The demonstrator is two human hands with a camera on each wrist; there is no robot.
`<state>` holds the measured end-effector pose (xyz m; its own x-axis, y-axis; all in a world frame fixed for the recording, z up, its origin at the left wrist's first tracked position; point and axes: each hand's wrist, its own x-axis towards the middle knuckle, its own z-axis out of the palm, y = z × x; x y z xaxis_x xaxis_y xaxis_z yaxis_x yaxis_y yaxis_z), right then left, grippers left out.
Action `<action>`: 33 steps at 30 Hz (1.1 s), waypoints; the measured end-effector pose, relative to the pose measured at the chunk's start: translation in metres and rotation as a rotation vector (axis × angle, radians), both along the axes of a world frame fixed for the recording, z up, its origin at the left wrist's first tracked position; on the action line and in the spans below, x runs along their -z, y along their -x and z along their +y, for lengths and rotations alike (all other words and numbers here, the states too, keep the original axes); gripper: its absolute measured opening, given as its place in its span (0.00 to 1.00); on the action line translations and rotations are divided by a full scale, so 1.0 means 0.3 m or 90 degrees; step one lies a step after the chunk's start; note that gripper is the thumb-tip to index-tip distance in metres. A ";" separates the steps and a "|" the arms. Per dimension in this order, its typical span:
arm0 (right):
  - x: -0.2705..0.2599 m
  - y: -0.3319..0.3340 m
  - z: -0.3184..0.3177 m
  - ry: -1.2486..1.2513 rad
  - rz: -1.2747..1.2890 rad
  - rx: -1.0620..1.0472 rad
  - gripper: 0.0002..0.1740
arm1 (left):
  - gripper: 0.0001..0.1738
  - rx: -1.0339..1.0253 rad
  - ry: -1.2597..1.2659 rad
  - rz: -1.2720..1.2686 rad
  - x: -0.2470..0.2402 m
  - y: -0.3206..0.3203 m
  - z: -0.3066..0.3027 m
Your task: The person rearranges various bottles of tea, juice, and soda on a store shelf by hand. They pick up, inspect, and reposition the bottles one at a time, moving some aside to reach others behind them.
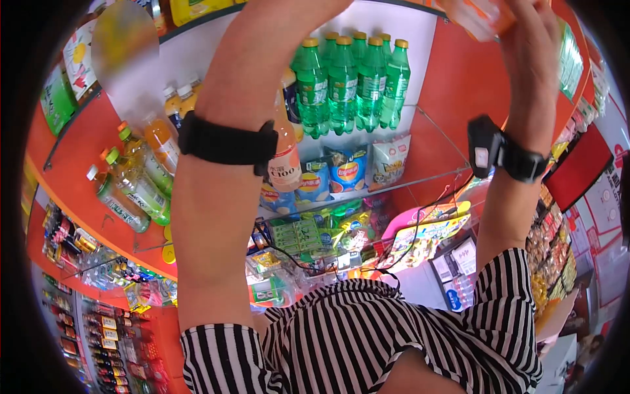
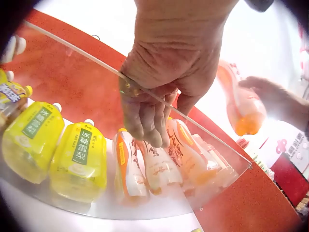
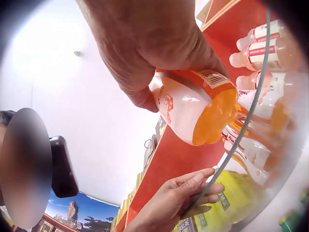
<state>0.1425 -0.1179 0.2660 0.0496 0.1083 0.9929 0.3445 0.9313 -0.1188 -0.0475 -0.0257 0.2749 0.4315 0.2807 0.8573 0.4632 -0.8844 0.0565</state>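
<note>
My right hand grips a bottle of orange drink with a white-and-orange label, its orange base towards the camera in the right wrist view. In the head view this bottle is at the top edge, partly cut off. My left hand reaches over the edge of a glass shelf, fingers loosely bent and seen through the glass. Its fingertips are right by the similar orange-labelled bottles on the shelf. The head view shows my left forearm, with the hand beyond the frame.
Yellow-green pear drink bottles stand beside the orange-labelled ones. Lower down are green soda bottles, chip bags and a leaning group of tea bottles. A glass edge runs close by the held bottle. A cable hangs near the lower shelves.
</note>
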 end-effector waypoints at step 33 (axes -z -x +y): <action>0.753 -0.027 0.287 0.565 0.042 -0.037 0.41 | 0.45 0.158 0.361 -0.119 0.605 -0.245 0.093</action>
